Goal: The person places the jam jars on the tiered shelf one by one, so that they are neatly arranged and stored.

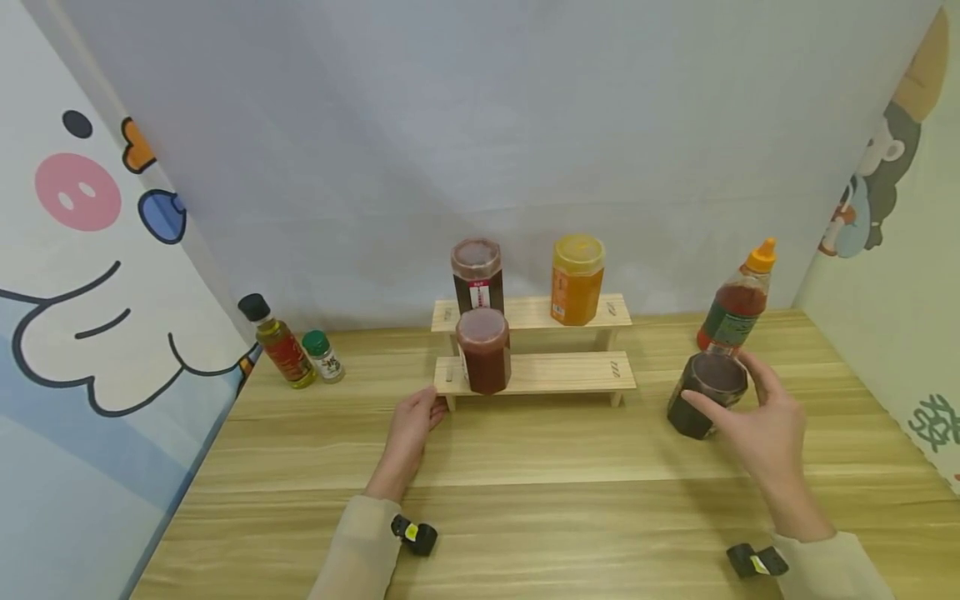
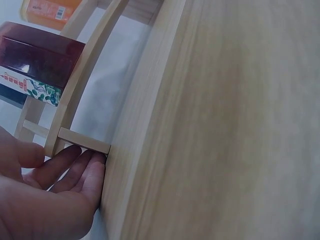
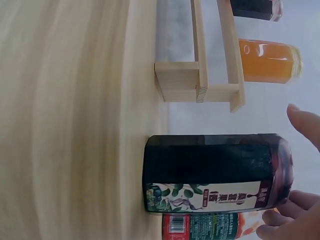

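Note:
A dark jar point(image 1: 694, 408) with a fruit label point(image 3: 210, 197) stands upright on the table. My right hand point(image 1: 768, 429) is spread around its lid. In the right wrist view the thumb point(image 3: 305, 125) stands apart from the lid, while the other fingers are right at its far side. At the left end of the two-step wooden rack point(image 1: 562, 372), my left hand point(image 1: 415, 415) grips the lower step, thumb at the board's edge and fingers curled by the leg. A reddish-brown jar point(image 1: 485, 354) sits on that step's left part.
The upper step carries another dark jar point(image 1: 477, 275) on the left and an orange-yellow jar point(image 1: 577, 283) on the right. A red sauce bottle point(image 1: 735, 308) stands behind the dark jar at right. An oil bottle point(image 1: 281, 346) and a green-capped shaker point(image 1: 324, 358) stand far left.

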A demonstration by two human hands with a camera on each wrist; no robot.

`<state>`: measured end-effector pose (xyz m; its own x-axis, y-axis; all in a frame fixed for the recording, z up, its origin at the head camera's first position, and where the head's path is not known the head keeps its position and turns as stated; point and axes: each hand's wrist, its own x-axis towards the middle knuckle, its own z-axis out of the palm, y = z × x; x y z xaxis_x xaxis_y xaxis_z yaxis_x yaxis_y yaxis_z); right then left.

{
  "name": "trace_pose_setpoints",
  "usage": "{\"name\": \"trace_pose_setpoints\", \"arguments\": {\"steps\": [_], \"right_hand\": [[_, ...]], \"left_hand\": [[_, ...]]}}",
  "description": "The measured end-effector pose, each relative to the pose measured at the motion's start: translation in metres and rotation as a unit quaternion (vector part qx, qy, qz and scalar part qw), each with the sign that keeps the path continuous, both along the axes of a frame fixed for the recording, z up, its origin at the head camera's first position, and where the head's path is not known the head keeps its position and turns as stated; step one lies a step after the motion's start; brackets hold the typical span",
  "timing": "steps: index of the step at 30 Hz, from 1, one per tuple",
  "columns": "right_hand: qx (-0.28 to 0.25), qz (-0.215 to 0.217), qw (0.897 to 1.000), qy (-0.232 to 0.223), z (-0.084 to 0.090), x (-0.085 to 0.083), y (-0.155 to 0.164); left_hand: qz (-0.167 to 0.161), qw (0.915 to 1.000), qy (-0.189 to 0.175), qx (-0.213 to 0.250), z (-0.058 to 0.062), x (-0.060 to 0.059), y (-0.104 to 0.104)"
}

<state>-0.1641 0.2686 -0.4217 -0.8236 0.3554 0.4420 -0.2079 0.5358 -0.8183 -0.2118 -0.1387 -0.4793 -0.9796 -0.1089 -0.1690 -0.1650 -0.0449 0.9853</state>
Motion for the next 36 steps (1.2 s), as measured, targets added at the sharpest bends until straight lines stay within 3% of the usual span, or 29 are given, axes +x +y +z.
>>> {"name": "trace_pose_setpoints", "arguments": {"steps": [12,22,36], "right_hand": [[0.002,0.034,0.996,-0.086,-0.012,-0.001,0.012],[-0.041,0.086,0.982,-0.162,-0.023,-0.003,0.020],[0.028,0.081,0.977,-0.196,-0.028,-0.008,0.026]], "left_hand": [[0.002,1.0000,0.001,-0.006,-0.002,-0.001,-0.001],[-0.001,1.0000,0.000,-0.002,-0.001,0.000,-0.001],[0.000,1.0000,0.001,-0.003,0.000,0.001,-0.001]]}}
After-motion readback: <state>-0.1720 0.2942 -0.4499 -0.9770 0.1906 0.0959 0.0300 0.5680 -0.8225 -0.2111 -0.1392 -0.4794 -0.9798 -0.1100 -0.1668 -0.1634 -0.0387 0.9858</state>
